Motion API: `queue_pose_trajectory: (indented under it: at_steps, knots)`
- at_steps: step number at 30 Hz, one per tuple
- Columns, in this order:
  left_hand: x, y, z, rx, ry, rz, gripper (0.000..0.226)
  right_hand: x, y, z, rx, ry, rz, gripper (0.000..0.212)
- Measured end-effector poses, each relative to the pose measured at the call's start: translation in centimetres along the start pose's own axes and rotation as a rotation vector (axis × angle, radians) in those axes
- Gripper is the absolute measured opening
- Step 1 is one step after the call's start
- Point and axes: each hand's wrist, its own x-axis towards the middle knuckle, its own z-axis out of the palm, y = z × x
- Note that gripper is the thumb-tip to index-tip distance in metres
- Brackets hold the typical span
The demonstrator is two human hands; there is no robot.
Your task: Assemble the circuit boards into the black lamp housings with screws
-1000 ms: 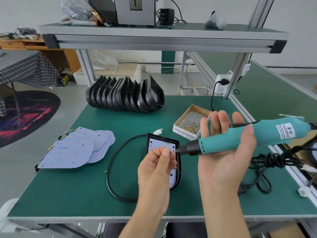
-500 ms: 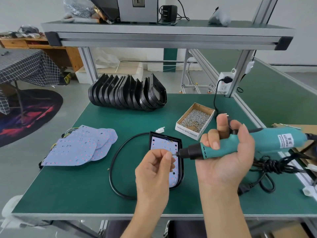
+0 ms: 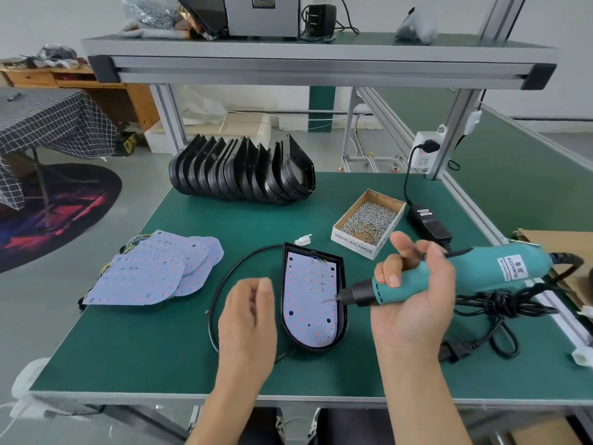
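A black lamp housing (image 3: 342, 275) lies in the middle of the green bench with a pale blue circuit board (image 3: 306, 285) seated inside it. My right hand (image 3: 414, 303) grips a teal electric screwdriver (image 3: 487, 268) held nearly level, its bit pointing left. A small screw (image 3: 324, 301) sits on the bit's tip, just above the board's right side. My left hand (image 3: 248, 316) hovers left of the housing, fingers loosely curled, with nothing visible in them. A cardboard box of screws (image 3: 369, 220) stands behind the screwdriver.
Loose circuit boards (image 3: 150, 274) are piled at the left. A row of empty black housings (image 3: 240, 171) stands at the back. The housing's black cable (image 3: 224, 277) loops to the left. A power adapter (image 3: 428, 221) and tangled cord (image 3: 500, 306) lie at the right.
My left hand has let go at the bit's tip and drawn back to the left, leaving a screw on the bit. My right hand has closed round the screwdriver and lowered it.
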Motion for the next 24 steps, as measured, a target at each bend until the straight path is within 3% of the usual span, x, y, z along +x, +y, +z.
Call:
queue_pose_trajectory:
  at_steps: [3, 6, 12, 24]
  knots:
    - [0.7, -0.7, 0.4, 0.194, -0.172, -0.124, 0.027, 0.0, 0.7, -0.6, -0.049, -0.011, -0.013, 0.008]
    - [1.1, -0.6, 0.9, 0.317, -0.267, -0.139, 0.031, -0.4, 1.4, -0.9, -0.078, -0.015, -0.037, 0.008]
    - [1.9, -0.8, 1.7, 0.393, -0.33, -0.148, 0.04, -0.7, 2.4, -0.9, -0.17, -0.052, -0.046, 0.02]
    - [1.4, -0.9, 2.0, 0.362, -0.28, -0.159, 0.039, -0.9, 4.0, -1.3, -0.211, -0.112, -0.057, 0.009]
